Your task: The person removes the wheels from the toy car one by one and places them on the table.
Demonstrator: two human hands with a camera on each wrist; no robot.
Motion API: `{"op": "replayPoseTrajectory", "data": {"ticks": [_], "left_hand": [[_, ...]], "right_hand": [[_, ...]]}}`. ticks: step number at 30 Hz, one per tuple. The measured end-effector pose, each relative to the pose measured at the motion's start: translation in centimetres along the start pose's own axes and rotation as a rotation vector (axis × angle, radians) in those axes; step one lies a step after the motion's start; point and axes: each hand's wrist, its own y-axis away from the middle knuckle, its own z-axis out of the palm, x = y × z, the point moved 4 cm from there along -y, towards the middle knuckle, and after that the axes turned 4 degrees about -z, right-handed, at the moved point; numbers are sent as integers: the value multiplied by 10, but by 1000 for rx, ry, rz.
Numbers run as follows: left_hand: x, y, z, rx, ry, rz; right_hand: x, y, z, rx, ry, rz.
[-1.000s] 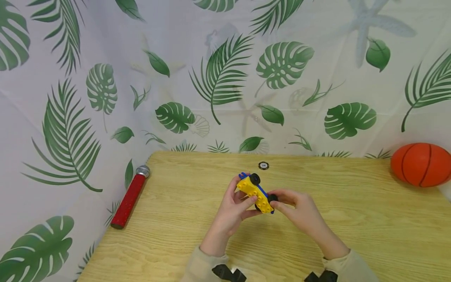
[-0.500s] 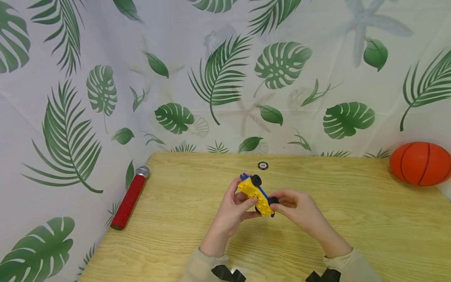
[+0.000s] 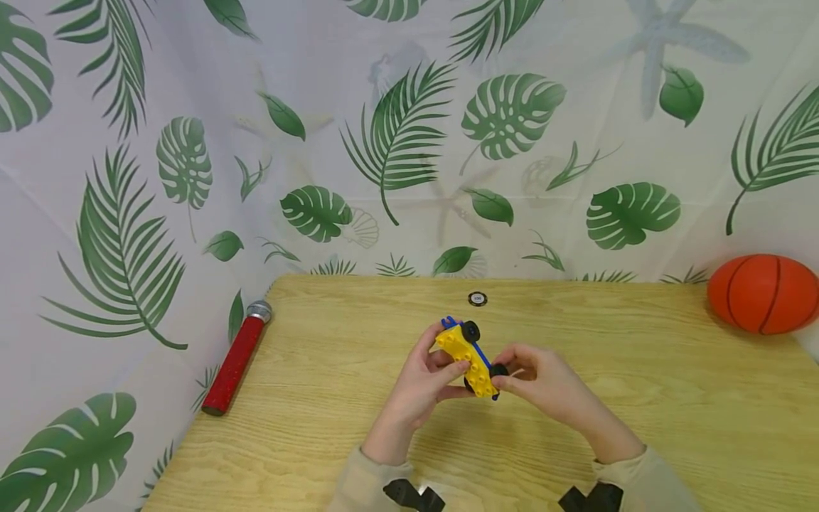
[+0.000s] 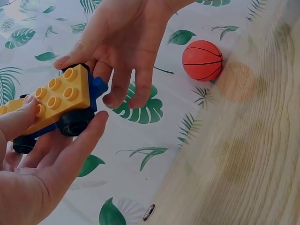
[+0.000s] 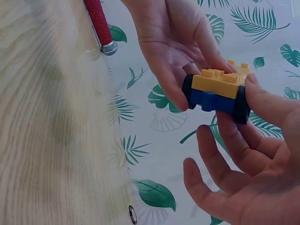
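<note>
A toy car [image 3: 474,368] of building-block kind, with a yellow studded top, a blue base and black wheels, is held above the table in both hands. My left hand [image 3: 423,377] grips its body, thumb on the yellow studs [image 4: 54,84] and fingers beneath. With thumb and forefinger, my right hand [image 3: 544,384] pinches a black wheel [image 5: 242,105] at the near end. The other right fingers spread loosely below the car in the right wrist view. A blue knob [image 5: 206,100] juts from the end of the base.
On the wooden table [image 3: 307,398], a red microphone [image 3: 237,359] lies along the left edge. A round black-and-white chip [image 3: 477,299] lies behind the hands. An orange basketball [image 3: 763,294] sits at the back right. A leaf-printed cloth [image 3: 422,235] hangs behind the table.
The toy car has shifted slightly toward me and to the right, its tilt a little steeper. Both hands keep their hold, and the right has moved slightly with the car.
</note>
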Motion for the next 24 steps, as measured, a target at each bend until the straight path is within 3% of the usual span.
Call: {"op": "replayPoseTrajectory", "data": {"ticks": [7,24], "left_hand": [[0,1,1,-30,-28,-5],[-2,2,3,-34,-67,-60]], "right_hand": [[2,1,-2,-69,-45,8],[1,6,-2,-165,-7,-61]]}}
